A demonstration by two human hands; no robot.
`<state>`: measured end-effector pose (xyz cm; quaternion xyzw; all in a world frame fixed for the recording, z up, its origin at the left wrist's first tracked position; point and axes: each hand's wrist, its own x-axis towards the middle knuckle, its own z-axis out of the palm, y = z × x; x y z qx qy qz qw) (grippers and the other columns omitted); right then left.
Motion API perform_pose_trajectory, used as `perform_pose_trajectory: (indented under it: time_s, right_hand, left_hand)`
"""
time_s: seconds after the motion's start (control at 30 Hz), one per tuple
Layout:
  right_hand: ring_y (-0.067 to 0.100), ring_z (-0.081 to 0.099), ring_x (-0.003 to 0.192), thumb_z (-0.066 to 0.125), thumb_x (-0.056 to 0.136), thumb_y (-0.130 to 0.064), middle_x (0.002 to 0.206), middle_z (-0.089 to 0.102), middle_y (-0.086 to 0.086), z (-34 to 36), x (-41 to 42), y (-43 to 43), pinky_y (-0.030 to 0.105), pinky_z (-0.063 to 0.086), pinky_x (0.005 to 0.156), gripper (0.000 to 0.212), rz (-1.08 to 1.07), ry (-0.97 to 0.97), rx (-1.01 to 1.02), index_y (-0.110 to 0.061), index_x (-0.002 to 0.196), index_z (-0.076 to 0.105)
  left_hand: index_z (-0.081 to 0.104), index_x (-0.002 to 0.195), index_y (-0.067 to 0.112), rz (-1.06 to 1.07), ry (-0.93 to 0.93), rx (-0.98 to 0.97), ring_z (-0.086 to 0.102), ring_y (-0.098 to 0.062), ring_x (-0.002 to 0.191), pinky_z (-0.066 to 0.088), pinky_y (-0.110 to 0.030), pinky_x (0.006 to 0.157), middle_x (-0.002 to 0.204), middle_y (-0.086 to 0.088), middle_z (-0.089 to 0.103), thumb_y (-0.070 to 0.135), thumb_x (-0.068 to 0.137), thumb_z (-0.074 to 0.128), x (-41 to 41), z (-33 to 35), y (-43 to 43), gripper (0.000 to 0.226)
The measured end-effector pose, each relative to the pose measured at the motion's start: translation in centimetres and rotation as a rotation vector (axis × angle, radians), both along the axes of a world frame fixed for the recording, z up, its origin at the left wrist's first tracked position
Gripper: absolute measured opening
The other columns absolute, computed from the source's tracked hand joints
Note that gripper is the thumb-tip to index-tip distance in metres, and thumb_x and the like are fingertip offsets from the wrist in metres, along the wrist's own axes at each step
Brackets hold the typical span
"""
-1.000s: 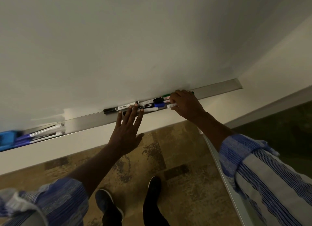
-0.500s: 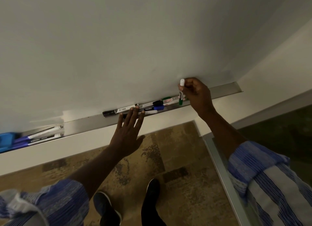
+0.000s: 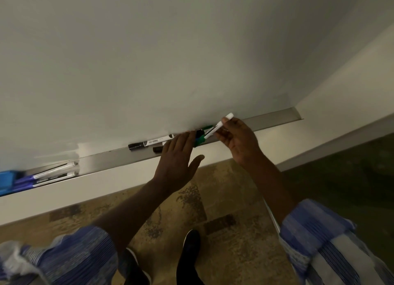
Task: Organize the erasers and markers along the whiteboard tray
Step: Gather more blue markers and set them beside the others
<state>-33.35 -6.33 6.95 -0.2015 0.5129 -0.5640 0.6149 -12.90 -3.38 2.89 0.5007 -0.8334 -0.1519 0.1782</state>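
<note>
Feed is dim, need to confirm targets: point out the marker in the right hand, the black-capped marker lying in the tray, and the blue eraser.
green-capped marker [image 3: 213, 130]: head view, white barrel.
black-capped marker [image 3: 152, 142]: head view, labelled barrel.
blue eraser [image 3: 7, 181]: head view, top face.

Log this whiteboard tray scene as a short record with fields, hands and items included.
Right hand: holds a green-capped white marker, tilted, above the tray
Left hand: open, flat over loose markers
Long metal whiteboard tray: right end bare
Black-capped white marker: lying in tray
Far left: blue eraser beside bundled markers
</note>
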Motion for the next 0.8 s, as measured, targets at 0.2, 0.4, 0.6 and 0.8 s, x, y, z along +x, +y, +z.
perform_pose_trajectory:
  time_s: [0.2, 0.4, 0.6, 0.8]
  right_hand:
    - [0.026, 0.072, 0.096, 0.062, 0.095, -0.012, 0.093, 0.075, 0.009, -1.1, 2.4, 1.0, 0.036, 0.061, 0.083, 0.005, 0.066, -0.105, 0.008, -0.010, 0.096, 0.067]
    - [0.022, 0.066, 0.095, 0.060, 0.094, -0.013, 0.103, 0.071, 0.007, -3.5, -0.7, 1.0, 0.031, 0.057, 0.081, 0.016, 0.260, 1.496, -0.402, -0.008, 0.106, 0.070]
    - [0.032, 0.065, 0.099, 0.059, 0.088, -0.003, 0.108, 0.071, 0.013, -5.6, -1.3, -0.1, 0.041, 0.058, 0.079, 0.027, 0.517, 1.932, -0.656, -0.007, 0.113, 0.069]
    - [0.032, 0.064, 0.093, 0.057, 0.091, -0.005, 0.104, 0.068, 0.014, -6.3, -0.9, -1.6, 0.042, 0.057, 0.073, 0.026, 0.578, 1.981, -0.693, -0.008, 0.115, 0.067]
  left_hand:
    - [0.059, 0.113, 0.015, 0.136, 0.211, 0.062, 0.060, -0.028, 0.071, 0.047, -0.038, 0.055, 0.088, -0.008, 0.066, 0.030, 0.101, 0.051, -1.4, 2.3, -1.5, 0.021]
    - [0.064, 0.107, 0.006, 0.219, 0.065, -0.039, 0.057, -0.035, 0.080, 0.048, -0.043, 0.063, 0.094, -0.015, 0.061, 0.020, 0.099, 0.055, 2.6, 1.4, -3.3, 0.018]
    - [0.065, 0.100, 0.006, 0.288, -0.068, -0.041, 0.058, -0.037, 0.081, 0.048, -0.044, 0.060, 0.096, -0.016, 0.060, 0.014, 0.095, 0.057, 4.9, 0.3, -3.1, 0.013]
    - [0.067, 0.100, 0.004, 0.288, -0.108, -0.057, 0.058, -0.036, 0.076, 0.038, -0.035, 0.058, 0.091, -0.015, 0.060, 0.014, 0.093, 0.061, 5.1, -0.1, -2.4, 0.013]
